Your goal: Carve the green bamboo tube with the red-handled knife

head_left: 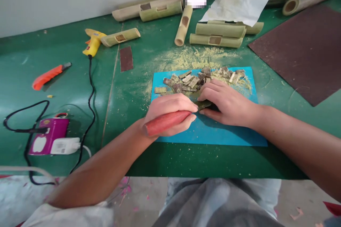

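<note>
Here's the left hand (166,104) wrapped round a red handle (167,122), its tip hidden beyond the fingers. The right hand (229,104) grips a dark green piece (203,105) between thumb and fingers, right there over the middle of the blue mat (186,133)! Bamboo chips (190,81) lie heaped just beyond, and a yellow glue gun (93,42) rests far left.

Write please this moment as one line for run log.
left hand: grips red handle | right hand: holds dark green piece | below: blue sheet | beyond: bamboo chips
</note>
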The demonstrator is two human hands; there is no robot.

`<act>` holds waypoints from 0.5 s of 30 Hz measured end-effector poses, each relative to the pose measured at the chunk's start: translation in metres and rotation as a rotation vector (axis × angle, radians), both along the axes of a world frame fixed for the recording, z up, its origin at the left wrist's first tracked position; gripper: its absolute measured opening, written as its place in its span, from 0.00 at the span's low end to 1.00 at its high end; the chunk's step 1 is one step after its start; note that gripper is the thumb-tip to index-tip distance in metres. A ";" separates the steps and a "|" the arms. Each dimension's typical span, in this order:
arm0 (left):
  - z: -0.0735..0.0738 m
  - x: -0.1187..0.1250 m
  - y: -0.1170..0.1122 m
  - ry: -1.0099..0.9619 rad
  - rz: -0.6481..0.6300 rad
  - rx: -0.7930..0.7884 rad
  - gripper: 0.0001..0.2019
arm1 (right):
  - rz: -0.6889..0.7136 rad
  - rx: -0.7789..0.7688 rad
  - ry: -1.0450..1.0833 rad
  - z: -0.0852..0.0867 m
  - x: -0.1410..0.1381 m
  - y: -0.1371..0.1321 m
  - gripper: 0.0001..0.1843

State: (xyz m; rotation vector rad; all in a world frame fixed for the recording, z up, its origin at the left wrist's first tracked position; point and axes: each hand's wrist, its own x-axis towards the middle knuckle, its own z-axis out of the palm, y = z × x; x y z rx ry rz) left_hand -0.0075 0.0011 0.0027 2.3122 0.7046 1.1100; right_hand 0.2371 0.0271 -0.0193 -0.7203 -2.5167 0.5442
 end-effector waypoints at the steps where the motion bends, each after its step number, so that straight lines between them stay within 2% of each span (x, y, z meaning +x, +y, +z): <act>1: 0.002 0.000 0.000 0.007 0.012 -0.049 0.03 | 0.001 -0.008 0.002 0.000 0.000 0.000 0.05; 4: 0.006 0.000 0.004 0.027 0.099 -0.270 0.01 | 0.002 -0.025 -0.004 -0.002 0.000 0.002 0.06; 7: 0.007 0.003 0.010 -0.020 0.201 -0.585 0.03 | 0.003 -0.023 -0.007 -0.003 0.001 0.003 0.06; 10: 0.007 0.005 0.016 -0.075 0.223 -0.793 0.04 | 0.005 -0.028 0.001 -0.005 0.002 0.004 0.06; 12: 0.007 0.005 0.016 -0.062 0.208 -0.807 0.04 | 0.003 -0.036 0.004 -0.006 0.002 0.003 0.07; 13: 0.007 0.003 0.015 -0.049 0.192 -0.760 0.04 | 0.002 -0.037 0.005 -0.007 0.002 0.003 0.07; 15: 0.005 0.000 0.011 -0.018 0.137 -0.554 0.02 | 0.005 -0.034 0.012 -0.008 0.003 0.003 0.06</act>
